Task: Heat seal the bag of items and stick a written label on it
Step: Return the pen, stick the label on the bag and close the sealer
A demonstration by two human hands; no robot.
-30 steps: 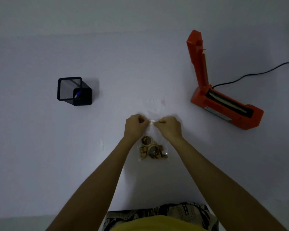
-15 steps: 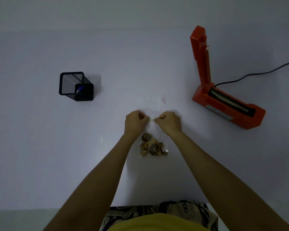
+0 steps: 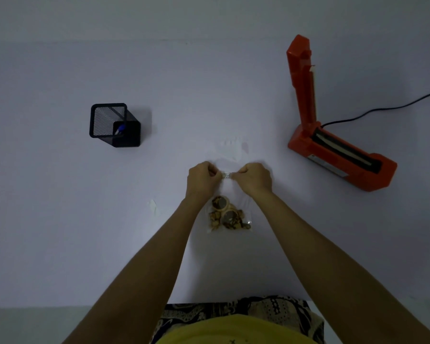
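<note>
A clear plastic bag with brown and tan items in its near end lies on the white table in front of me. A small white label with dark writing stretches between my two hands above the bag's far part. My left hand pinches the label's left end. My right hand pinches its right end. Both hands have curled fingers. The orange heat sealer stands at the right with its arm raised.
A black mesh pen holder with a blue-capped pen stands at the left. The sealer's black cable runs off to the right. A small scrap of paper lies left of my left forearm. White sheets lie beyond my hands.
My hands have drawn slightly closer together on the label, so less of it shows between them. The bag has not moved.
</note>
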